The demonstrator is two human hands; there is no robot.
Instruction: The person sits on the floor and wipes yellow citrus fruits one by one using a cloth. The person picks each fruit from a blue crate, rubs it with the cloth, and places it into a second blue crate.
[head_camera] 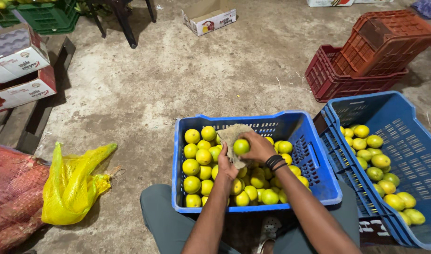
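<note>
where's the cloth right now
In the head view, the brown cloth is over the near blue crate of yellow-green citrus, held by the left hand against the fruit gripped by the right hand.

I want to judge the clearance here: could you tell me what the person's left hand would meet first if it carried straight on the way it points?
The left hand points up-frame and already touches the cloth; beyond that, probably the blue crate's far wall, though depth is unclear.

Yellow-green citrus fruit (241, 146), tan cloth (232, 136), blue crate (319, 169)
</note>
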